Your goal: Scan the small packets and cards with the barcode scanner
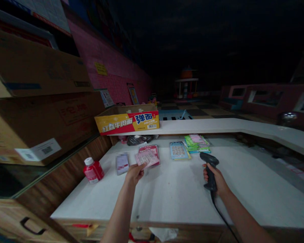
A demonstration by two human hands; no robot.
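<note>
Scanning is seemingly being readied: packet (149,157) pinched in left hand (135,173), scanner (209,158) gripped in right hand (219,180), four o'clock; aiming likely needed.

Head cam, fwd/down over desk (174,192).

Pink printed packet (148,157) well left of an upright black corded scanner (210,175)

The pale pink flat packet (147,157) is covering part of the dark red flat packet (149,147), its fine print blurring. The black pistol-shaped scanner (211,179) is hiding part of the right hand (220,179), its cable running off the bottom edge. Pixelation is masking the upright pale rectangle (122,163) (phone or card, unclear). Brown cardboard boxes (40,111) are extending beyond the left edge.
</note>
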